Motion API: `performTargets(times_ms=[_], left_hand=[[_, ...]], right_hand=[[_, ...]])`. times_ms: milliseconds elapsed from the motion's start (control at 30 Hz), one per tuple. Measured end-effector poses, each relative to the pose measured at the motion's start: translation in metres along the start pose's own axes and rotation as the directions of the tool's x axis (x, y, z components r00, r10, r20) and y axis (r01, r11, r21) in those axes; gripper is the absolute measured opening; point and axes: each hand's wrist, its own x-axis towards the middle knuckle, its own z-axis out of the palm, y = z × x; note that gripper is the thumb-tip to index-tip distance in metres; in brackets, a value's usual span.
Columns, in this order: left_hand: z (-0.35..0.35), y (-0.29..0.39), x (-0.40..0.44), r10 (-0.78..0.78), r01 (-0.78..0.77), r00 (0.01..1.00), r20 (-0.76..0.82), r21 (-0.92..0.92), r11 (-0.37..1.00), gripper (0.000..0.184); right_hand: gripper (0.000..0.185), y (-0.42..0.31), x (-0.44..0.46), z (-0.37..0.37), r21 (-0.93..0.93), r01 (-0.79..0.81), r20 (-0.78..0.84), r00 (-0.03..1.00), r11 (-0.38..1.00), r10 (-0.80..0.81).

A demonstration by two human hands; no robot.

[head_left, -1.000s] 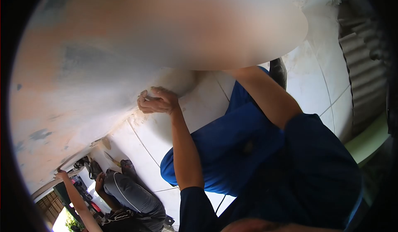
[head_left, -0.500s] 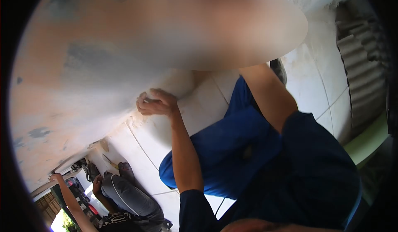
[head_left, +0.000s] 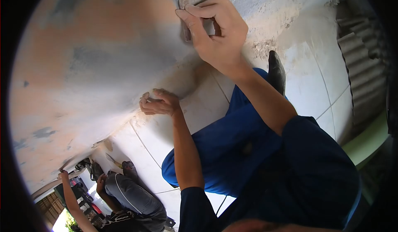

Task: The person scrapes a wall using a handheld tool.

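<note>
My right hand (head_left: 222, 32) pinches a small flat brown piece that looks like folded sandpaper (head_left: 186, 32) between thumb and fingers, against the patchy wall (head_left: 120, 66). Its far side is hidden by the wall contact and the fingers. Lower down, near the foot of the wall, my left hand (head_left: 161, 102) has loosely curled fingers with a gap below the thumb. Nothing shows in it, and its fingertips look dusty. The wall carries orange and grey patches and smooth whitish areas.
My blue-trousered leg (head_left: 224, 145) is bent on white floor tiles (head_left: 139, 142), beside a dark shoe (head_left: 277, 72). Corrugated sheets (head_left: 360, 74) stand at the right, near a pale green curved edge (head_left: 369, 142). At lower left another person (head_left: 134, 194) sits, one arm reaching to the wall.
A blurred patch covered my right hand earlier; now the hand and its flat piece show clearly. My left hand has barely moved. The other person's raised hand is slightly higher and further right.
</note>
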Motion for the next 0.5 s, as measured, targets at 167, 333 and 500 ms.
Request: performTargets(times_ms=[167, 333, 500], left_hand=[[-0.003, -0.006, -0.005, -0.042, 0.041, 0.998, 0.042, 0.007, 0.999, 0.039], [0.001, 0.000, -0.001, -0.023, 0.023, 1.000, 0.015, 0.000, 1.000, 0.040], [-0.007, -0.002, -0.006, -0.042, 0.042, 0.998, 0.046, -0.001, 0.999, 0.037]], right_hand=[[0.011, 0.004, 0.002, 0.015, 0.137, -0.140, -0.128, 0.979, 0.981, 0.158], [0.006, -0.008, -0.011, 0.007, 0.110, -0.105, 0.023, 0.994, 0.988, 0.103], [0.007, -0.003, -0.008, 0.006, 0.032, -0.154, -0.047, 0.987, 0.988, 0.156]])
